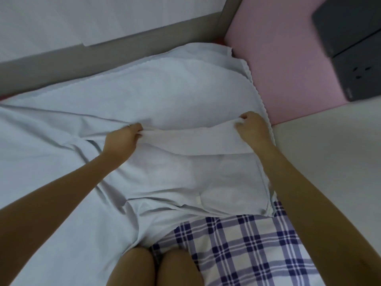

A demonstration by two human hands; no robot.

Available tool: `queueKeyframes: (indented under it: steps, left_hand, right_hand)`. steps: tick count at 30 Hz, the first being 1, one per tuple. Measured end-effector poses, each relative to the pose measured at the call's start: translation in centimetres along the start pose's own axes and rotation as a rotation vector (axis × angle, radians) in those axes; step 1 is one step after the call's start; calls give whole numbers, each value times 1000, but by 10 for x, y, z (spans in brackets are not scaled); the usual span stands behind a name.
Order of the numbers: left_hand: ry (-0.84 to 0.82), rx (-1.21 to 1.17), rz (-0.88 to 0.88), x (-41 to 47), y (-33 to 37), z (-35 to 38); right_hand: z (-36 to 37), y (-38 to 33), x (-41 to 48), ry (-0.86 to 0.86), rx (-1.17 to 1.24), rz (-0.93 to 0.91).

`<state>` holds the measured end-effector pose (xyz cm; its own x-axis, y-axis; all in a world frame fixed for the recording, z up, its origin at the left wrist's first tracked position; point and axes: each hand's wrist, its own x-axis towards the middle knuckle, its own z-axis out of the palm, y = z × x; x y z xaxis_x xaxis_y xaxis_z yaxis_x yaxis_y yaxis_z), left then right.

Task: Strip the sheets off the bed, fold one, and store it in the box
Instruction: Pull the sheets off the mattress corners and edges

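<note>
Pinched the raised fold of the pale blue sheet (165, 93) with left hand (121, 139) and right hand (252, 129), fingers curled on cloth; lay spread partly over the checked sheet (247, 244). Seemed light, limp, sag-prone; best held at edge corners.

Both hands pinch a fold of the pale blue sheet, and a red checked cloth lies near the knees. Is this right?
Not quite. The head view shows the checked cloth is dark blue and white, not red. The left hand and right hand do both pinch a fold of the pale blue sheet.
</note>
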<state>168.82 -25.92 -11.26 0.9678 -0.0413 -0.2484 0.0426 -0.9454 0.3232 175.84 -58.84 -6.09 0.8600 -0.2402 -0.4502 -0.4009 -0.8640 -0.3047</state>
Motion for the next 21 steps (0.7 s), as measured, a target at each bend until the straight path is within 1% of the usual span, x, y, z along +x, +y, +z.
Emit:
queueKeyframes:
  steps: [2,3,5,9,13,14,15,17,18,20,21]
  left_hand:
    - [86,-83,-41,17,-1,-11]
    - [124,-97,-38,30,0,-17]
    - [177,-101,-35,57,-1,-26]
    - [228,-92,-44,109,-4,-35]
    - [195,-70,-137,143,-18,-26]
    - [163,-80,-173,148,-20,-22]
    - [125,-77,-204,151,-24,-16]
    - [76,-35,-212,150,-30,-6]
    - [70,-5,-198,148,-34,-2]
    - [94,53,-154,143,-41,2]
    - [113,80,-142,141,-45,3]
  right_hand:
    - [-11,-12,19,218,35,-104]
    - [-17,-18,32,294,91,-126]
    - [-27,-35,61,371,240,-152]
    - [-35,-72,111,451,404,-165]
    - [-17,-91,132,393,445,-234]
    - [-10,-88,136,364,396,-256]
    - [-2,-84,141,328,255,-284]
    - [13,-80,144,249,-188,-327]
    - [21,-79,144,235,-359,-322]
    - [29,-79,145,330,-554,-335]
    - [32,-80,151,363,-597,-329]
